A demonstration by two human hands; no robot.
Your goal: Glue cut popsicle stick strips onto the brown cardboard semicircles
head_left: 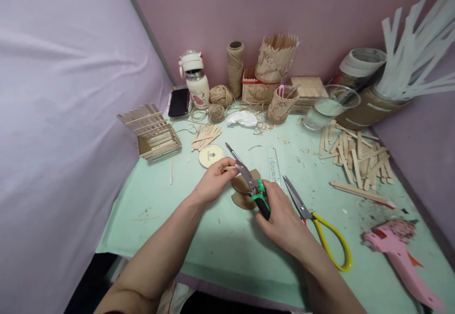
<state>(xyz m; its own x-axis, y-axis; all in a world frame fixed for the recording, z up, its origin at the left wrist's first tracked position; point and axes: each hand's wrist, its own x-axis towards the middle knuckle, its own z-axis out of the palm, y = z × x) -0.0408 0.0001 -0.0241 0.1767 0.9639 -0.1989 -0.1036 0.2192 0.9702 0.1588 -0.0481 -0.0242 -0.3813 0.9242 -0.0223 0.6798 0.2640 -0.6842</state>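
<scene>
My left hand [217, 177] is closed, pinching a short wooden craft stick [229, 168]. Wrapped around the green and black handles of pruning shears [262, 204] are the fingers of my right hand [280, 212]. The shears' metal blades meet the stick's end by my left fingertips; whether they are closed on it I cannot tell. Under the shears lie brown leaf-shaped card pieces [242, 201], partly covered. A pencil [232, 152] lies just beyond the blades, near a round cream lid [210, 156]. Right of the shears are a clear ruler [273, 163] and yellow-handled scissors [333, 240].
At left stands a slatted stick chair-like piece [156, 136]. Loose craft sticks [362, 155] are heaped at right, above a pink glue gun [398, 262]. Along the back are a bottle [197, 86], twine spool [235, 70], stick cups [275, 60] and a glass bowl [325, 110].
</scene>
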